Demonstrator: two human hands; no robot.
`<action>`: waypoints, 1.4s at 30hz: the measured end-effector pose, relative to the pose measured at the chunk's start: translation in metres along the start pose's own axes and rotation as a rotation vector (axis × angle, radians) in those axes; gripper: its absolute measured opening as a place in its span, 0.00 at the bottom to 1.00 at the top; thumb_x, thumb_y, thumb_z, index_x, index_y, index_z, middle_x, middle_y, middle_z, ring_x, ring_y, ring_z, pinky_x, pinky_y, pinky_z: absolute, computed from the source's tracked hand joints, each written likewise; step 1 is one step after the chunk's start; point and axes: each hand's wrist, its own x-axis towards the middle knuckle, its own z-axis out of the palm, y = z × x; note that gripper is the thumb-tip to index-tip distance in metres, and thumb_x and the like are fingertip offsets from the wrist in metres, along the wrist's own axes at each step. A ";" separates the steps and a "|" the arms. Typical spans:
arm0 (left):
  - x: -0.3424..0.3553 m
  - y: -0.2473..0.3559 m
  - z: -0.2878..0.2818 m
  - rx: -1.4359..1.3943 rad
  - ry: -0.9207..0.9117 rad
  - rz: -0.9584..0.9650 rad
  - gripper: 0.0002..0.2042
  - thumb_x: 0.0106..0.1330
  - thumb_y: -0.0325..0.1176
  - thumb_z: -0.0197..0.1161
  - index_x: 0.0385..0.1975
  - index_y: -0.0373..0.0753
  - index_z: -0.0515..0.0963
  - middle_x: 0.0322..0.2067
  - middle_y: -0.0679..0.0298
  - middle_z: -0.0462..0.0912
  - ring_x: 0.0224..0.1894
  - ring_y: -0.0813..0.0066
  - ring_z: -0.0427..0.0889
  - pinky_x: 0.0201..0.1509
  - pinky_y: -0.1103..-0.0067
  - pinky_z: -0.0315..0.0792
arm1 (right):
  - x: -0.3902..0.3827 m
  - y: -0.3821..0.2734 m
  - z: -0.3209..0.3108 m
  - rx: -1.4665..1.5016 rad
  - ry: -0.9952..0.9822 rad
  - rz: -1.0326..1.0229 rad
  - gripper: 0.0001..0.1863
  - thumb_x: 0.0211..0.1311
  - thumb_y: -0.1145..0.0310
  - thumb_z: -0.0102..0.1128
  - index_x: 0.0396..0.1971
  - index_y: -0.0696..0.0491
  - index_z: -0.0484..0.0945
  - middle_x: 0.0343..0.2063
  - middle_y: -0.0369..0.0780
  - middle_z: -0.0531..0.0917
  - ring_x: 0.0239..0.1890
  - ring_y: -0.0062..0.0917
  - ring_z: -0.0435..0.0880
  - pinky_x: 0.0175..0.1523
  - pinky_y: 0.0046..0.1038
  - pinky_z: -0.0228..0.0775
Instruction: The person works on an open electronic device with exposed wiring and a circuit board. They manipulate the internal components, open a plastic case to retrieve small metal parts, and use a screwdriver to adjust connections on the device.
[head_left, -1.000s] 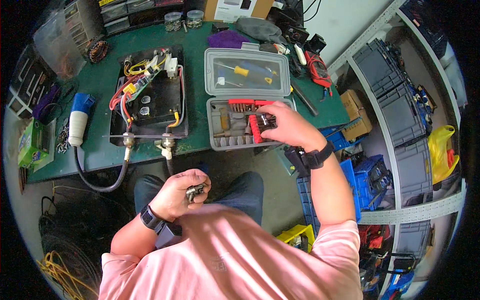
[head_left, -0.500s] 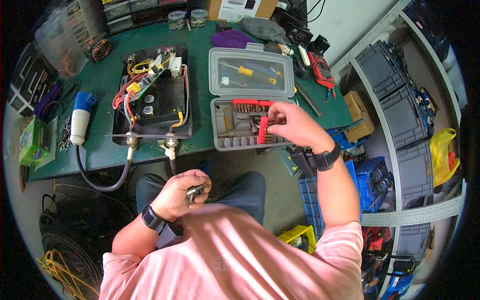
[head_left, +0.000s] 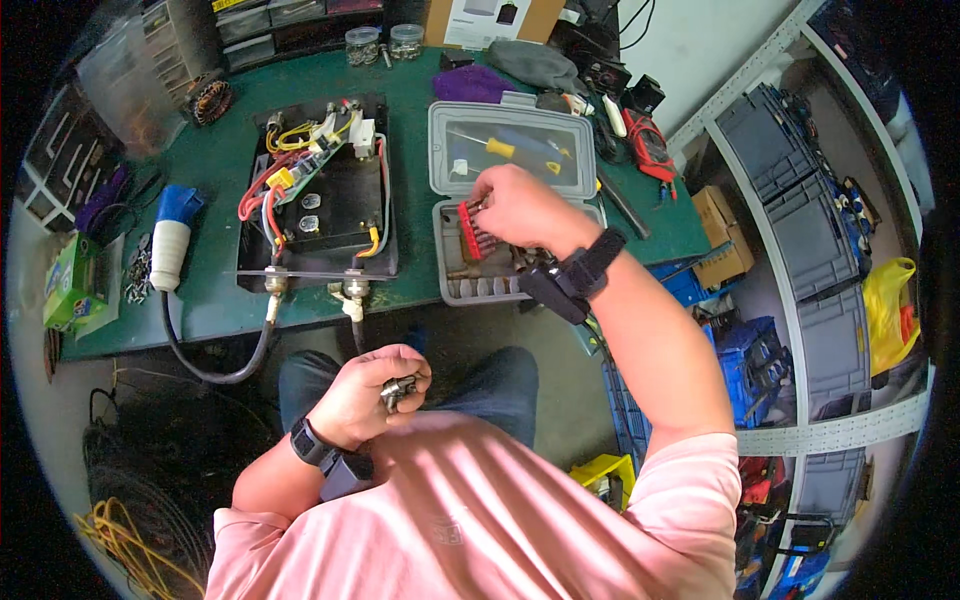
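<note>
My right hand [head_left: 515, 205] reaches into the grey toolbox [head_left: 456, 287], its fingers closed on a red bit rack [head_left: 468, 234] that holds a row of metal bits. Sockets [head_left: 486, 287] line the box's front edge. The clear-topped lid [head_left: 520, 146] is folded back, and a screwdriver with a yellow-ended handle [head_left: 500, 149] shows in it. Above my lap, my left hand [head_left: 366, 395] is closed on small shiny metal pieces [head_left: 398, 393]; their exact kind is hard to make out. My right hand and wrist hide part of the box.
Left of the toolbox, a black open housing [head_left: 345, 205] with wires and a circuit board lies on the green bench [head_left: 215, 325]. Its cable loops past the bench edge to a blue-and-white plug [head_left: 172, 240]. A red meter [head_left: 650, 148] lies right; shelves with grey crates [head_left: 815, 235] stand beyond.
My right hand has moved left and slightly up over the toolbox with the red bit rack, now nearer the box's left side. My left hand keeps its grip. The view has shifted slightly.
</note>
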 end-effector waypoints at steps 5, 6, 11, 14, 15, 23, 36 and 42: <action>-0.004 0.002 0.000 0.012 0.048 0.004 0.04 0.68 0.30 0.54 0.35 0.38 0.74 0.28 0.60 0.75 0.20 0.75 0.68 0.16 0.82 0.56 | 0.011 -0.003 0.016 -0.170 -0.029 0.019 0.13 0.46 0.75 0.58 0.34 0.61 0.81 0.33 0.54 0.84 0.38 0.48 0.84 0.44 0.39 0.75; -0.005 0.002 0.001 0.012 0.051 0.007 0.04 0.68 0.30 0.54 0.35 0.38 0.74 0.28 0.60 0.74 0.20 0.75 0.68 0.16 0.82 0.56 | 0.012 0.000 0.021 -0.191 -0.005 -0.009 0.13 0.46 0.75 0.58 0.33 0.61 0.81 0.33 0.55 0.84 0.38 0.48 0.83 0.44 0.40 0.75; -0.005 0.001 0.000 -0.002 0.024 0.026 0.04 0.67 0.30 0.54 0.35 0.38 0.74 0.28 0.60 0.75 0.20 0.75 0.68 0.17 0.82 0.57 | 0.013 -0.002 0.027 -0.207 0.048 -0.019 0.12 0.46 0.72 0.62 0.33 0.61 0.81 0.36 0.56 0.83 0.41 0.49 0.82 0.46 0.40 0.74; -0.005 0.000 0.003 -0.004 0.043 0.028 0.03 0.66 0.29 0.55 0.34 0.38 0.74 0.27 0.62 0.75 0.20 0.77 0.69 0.19 0.82 0.58 | 0.008 -0.005 0.020 -0.149 0.067 -0.038 0.15 0.48 0.67 0.66 0.35 0.60 0.82 0.37 0.55 0.83 0.42 0.47 0.83 0.48 0.38 0.74; -0.006 0.000 0.003 -0.010 0.048 0.024 0.03 0.66 0.29 0.55 0.34 0.38 0.74 0.27 0.62 0.75 0.20 0.77 0.69 0.19 0.82 0.58 | 0.006 -0.008 0.013 -0.122 0.052 -0.016 0.17 0.48 0.66 0.68 0.36 0.60 0.82 0.37 0.54 0.83 0.42 0.47 0.83 0.48 0.37 0.74; -0.004 0.000 0.005 -0.011 0.044 0.007 0.03 0.66 0.28 0.55 0.34 0.37 0.74 0.27 0.63 0.75 0.20 0.77 0.68 0.19 0.81 0.58 | 0.003 0.001 0.007 -0.084 -0.044 -0.048 0.17 0.48 0.65 0.69 0.35 0.61 0.83 0.29 0.51 0.85 0.33 0.40 0.85 0.41 0.33 0.75; -0.009 0.008 0.024 0.158 0.073 -0.044 0.03 0.67 0.27 0.57 0.36 0.36 0.74 0.25 0.64 0.74 0.16 0.83 0.63 0.16 0.86 0.53 | -0.011 0.000 0.016 0.230 0.233 -0.136 0.21 0.52 0.66 0.69 0.43 0.62 0.79 0.23 0.43 0.83 0.24 0.28 0.81 0.32 0.31 0.72; -0.005 0.036 0.079 0.894 0.140 0.017 0.06 0.67 0.32 0.60 0.37 0.36 0.78 0.22 0.72 0.75 0.17 0.91 0.64 0.17 0.88 0.56 | -0.119 0.031 -0.021 0.680 0.339 -0.127 0.11 0.59 0.74 0.65 0.41 0.58 0.78 0.20 0.30 0.76 0.23 0.09 0.71 0.27 0.16 0.62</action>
